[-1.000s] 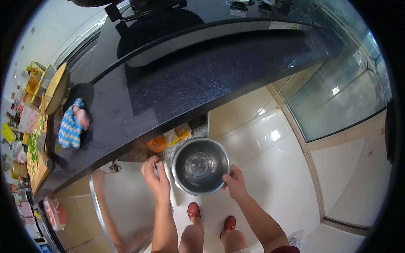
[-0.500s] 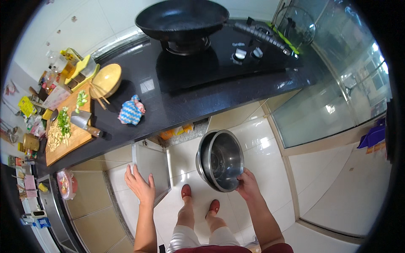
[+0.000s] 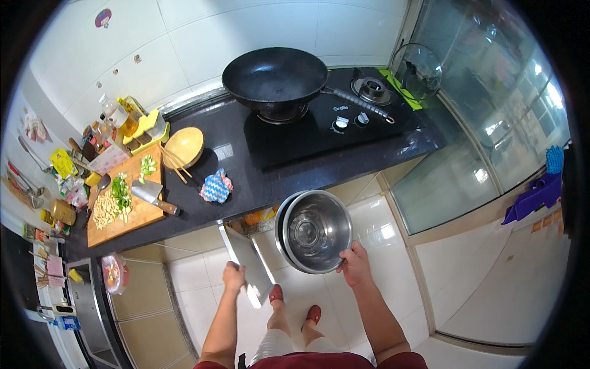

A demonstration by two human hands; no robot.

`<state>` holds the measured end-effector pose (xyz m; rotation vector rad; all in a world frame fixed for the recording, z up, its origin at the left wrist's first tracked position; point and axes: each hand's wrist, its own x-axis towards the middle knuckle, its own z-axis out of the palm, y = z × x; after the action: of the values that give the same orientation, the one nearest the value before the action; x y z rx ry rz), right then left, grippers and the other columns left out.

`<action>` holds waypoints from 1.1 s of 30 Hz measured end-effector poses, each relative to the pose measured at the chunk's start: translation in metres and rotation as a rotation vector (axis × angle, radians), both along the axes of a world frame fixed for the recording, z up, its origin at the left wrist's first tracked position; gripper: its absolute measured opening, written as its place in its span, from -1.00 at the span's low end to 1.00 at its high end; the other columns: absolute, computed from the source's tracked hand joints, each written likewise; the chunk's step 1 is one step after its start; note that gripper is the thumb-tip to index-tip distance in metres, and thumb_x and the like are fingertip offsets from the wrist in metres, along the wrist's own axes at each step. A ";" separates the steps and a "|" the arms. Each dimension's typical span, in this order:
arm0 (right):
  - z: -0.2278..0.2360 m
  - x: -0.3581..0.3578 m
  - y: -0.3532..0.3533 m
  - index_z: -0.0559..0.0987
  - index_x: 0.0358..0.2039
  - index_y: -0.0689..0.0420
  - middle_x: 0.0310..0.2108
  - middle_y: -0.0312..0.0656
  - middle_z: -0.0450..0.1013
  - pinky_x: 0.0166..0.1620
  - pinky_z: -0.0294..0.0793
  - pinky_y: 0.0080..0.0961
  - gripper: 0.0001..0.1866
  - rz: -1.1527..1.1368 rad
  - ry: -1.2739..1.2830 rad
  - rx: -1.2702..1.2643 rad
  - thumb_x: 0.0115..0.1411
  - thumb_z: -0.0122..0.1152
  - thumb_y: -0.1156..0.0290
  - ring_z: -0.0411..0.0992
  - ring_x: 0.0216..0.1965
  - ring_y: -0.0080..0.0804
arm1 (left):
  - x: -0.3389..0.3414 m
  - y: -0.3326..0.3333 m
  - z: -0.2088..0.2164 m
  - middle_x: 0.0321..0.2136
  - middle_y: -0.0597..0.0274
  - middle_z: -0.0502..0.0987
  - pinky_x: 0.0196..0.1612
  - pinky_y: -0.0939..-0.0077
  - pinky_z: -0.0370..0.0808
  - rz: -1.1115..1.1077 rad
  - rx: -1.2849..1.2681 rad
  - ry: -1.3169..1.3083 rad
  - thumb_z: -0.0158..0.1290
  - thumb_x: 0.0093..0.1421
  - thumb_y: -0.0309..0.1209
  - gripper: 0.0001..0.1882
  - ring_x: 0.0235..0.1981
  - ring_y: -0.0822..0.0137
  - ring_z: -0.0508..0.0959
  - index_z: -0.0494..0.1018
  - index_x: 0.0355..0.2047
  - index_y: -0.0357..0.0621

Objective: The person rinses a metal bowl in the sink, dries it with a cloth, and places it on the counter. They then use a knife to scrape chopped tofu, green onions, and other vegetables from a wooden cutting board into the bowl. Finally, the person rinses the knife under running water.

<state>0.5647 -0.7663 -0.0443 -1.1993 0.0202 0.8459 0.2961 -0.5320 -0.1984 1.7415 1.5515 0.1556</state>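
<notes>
My right hand [image 3: 355,264] grips the rim of two nested stainless steel bowls [image 3: 319,230], tilted so that the inside of the front one shows. The bowls hang over the floor in front of the counter. At the lower left, my left hand [image 3: 234,277] has its fingers curled against the edge of an open lower cabinet door [image 3: 253,258]. The door stands out from beneath the counter, between my left hand and the bowls. Something orange and yellow shows partly inside the cabinet.
On the dark counter [image 3: 246,178] sit a black wok [image 3: 273,80] on the stove, a blue-and-white cloth [image 3: 216,186] and a yellow bowl [image 3: 184,146] with chopsticks. A cleaver [image 3: 147,192] and chopped vegetables lie on the cutting board [image 3: 132,224]. A glass partition [image 3: 455,178] stands at right.
My left hand has gone from spread fingers beside the cabinet door to curled fingers on its edge. The door has swung rightward. The bowls stay in my right hand. My view has shifted.
</notes>
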 end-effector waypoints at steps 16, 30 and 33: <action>0.043 0.014 0.027 0.37 -0.43 0.17 -0.55 -0.20 0.39 -0.68 0.41 -0.54 -0.94 -0.112 -0.108 -0.110 0.05 0.02 0.59 0.35 -0.71 -0.42 | 0.176 0.026 -0.015 -0.20 0.17 0.42 -0.19 0.48 0.48 0.301 -0.806 -1.128 -0.20 -0.01 -0.75 -0.24 -0.29 0.36 0.47 0.04 0.25 -0.03; 0.027 -0.032 0.155 0.35 -0.47 0.22 -0.54 -0.15 0.37 -0.71 0.43 -0.55 -0.91 0.078 -0.198 -0.154 0.03 0.08 0.60 0.38 -0.70 -0.44 | 0.045 0.079 0.026 -0.16 0.18 0.52 -0.27 0.58 0.45 -0.010 -0.806 -0.620 -0.05 0.20 -0.54 -0.44 -0.25 0.42 0.52 0.15 0.22 -0.02; 0.024 -0.045 0.177 0.33 -0.49 0.21 -0.54 -0.16 0.36 -0.72 0.43 -0.55 -0.89 0.144 -0.219 -0.172 0.03 0.09 0.59 0.37 -0.71 -0.43 | 0.002 0.078 0.064 -0.28 0.17 0.55 -0.27 0.59 0.46 0.114 -0.741 -0.688 -0.09 0.28 -0.46 -0.69 -0.31 0.42 0.54 0.34 0.03 -0.23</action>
<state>0.5199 -0.5891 -0.0200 -1.4639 -0.1761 0.8461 0.2979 -0.4536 -0.1341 0.8770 1.0008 0.1813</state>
